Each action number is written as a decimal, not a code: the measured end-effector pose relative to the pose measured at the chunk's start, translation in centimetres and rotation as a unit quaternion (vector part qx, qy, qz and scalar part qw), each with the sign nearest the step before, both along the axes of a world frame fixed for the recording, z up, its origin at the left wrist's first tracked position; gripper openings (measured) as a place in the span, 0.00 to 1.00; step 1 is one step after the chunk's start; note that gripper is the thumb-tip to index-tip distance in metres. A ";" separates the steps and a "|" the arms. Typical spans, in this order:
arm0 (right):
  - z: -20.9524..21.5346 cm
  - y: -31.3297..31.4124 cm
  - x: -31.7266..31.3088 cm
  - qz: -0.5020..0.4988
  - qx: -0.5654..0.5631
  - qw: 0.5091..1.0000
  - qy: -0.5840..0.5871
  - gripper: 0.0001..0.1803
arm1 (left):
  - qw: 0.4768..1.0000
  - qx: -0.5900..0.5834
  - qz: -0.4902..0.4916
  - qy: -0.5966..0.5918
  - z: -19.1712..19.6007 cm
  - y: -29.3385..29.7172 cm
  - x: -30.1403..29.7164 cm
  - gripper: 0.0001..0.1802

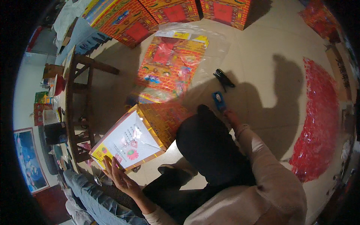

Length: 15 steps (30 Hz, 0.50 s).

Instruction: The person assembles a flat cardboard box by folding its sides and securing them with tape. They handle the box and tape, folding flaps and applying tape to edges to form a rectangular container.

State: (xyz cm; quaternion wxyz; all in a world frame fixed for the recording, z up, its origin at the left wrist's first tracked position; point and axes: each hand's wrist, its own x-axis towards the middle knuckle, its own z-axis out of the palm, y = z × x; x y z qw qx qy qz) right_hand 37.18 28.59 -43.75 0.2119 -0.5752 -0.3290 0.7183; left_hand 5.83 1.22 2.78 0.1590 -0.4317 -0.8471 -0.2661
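My left hand [122,181] lies against the yellow corner of a brick-patterned cardboard box [133,140], its fingers stretched out on the panel. The box rests tilted in front of my knees, its white panel with a pink-and-green print facing up. Away to the right, my right hand [232,118] is low over the floor, closed round the near end of a small blue hand tool [218,100], whose exact kind I cannot make out. Just beyond that tool, a black stapler-like tool [224,79] lies on the floor.
Flat brick-printed cardboard [172,62] in clear plastic lies ahead. Several matching boxes [174,13] stand behind it. A wooden stool-like frame [80,88] is at the left, and a red shiny plastic-wrapped bundle [318,123] lies at the right.
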 end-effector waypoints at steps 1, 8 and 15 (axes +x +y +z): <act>-2.7 1.3 1.8 -0.001 0.027 1.000 0.000 0.13 | 0.999 0.019 -0.029 -0.013 -0.6 1.4 -0.2 0.23; -0.6 1.5 0.2 0.081 0.061 0.994 0.031 0.12 | 0.999 0.047 0.025 -0.010 -0.2 1.4 0.8 0.20; 0.0 3.1 2.8 0.128 0.076 0.987 -0.054 0.11 | 0.998 0.052 0.028 -0.007 -0.5 1.8 0.9 0.22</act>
